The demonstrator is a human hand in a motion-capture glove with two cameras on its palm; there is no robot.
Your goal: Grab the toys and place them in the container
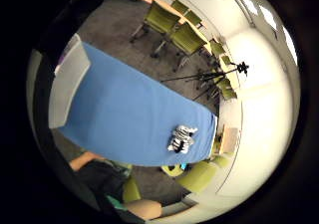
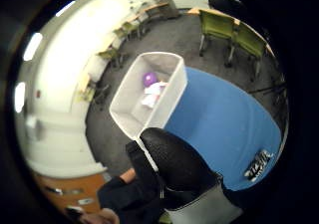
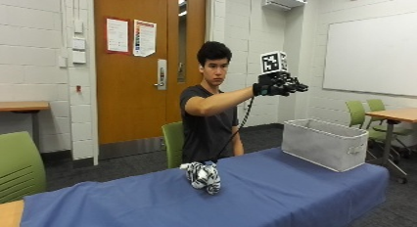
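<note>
Toys are split: a purple ball (image 2: 149, 78) lies in the grey container (image 3: 324, 143); the striped plush toy (image 3: 202, 176) sits mid-table, likely soft and light, best grasped round its body. Gloved right hand (image 3: 280, 85) above the container, fingers relaxed, empty
</note>
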